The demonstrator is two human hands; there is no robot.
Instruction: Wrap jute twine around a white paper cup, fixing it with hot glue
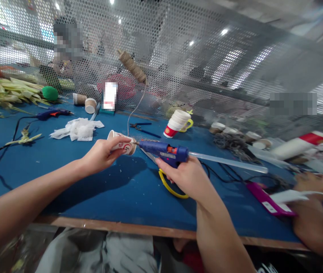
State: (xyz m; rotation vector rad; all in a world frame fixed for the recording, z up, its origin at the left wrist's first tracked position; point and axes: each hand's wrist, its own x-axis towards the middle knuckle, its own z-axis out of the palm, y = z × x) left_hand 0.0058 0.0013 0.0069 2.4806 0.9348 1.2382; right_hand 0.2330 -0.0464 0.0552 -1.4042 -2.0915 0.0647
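My left hand (pixel 104 153) is closed around a small paper cup (pixel 124 145) that lies on its side in the air, its base toward the right. In my right hand (pixel 188 176) is a blue hot glue gun (pixel 164 149), with a long clear glue stick (pixel 229 162) jutting from its back. The gun's nozzle meets the cup's base or sits just beside it; I cannot tell which. Twine runs down to the cup from a brown spool (pixel 133 67) on the mesh panel. Scissors with yellow handles (pixel 167 185) lie under my right hand.
Stacked paper cups (pixel 175 123), pliers (pixel 145 129), crumpled white cloth (pixel 78 129), a second glue gun (pixel 53 113) and corn husks (pixel 4 87) lie on the blue table (pixel 93 201). A perforated metal panel (pixel 164 45) stands behind. At right are another person's hands (pixel 317 184) and a purple box (pixel 269 199).
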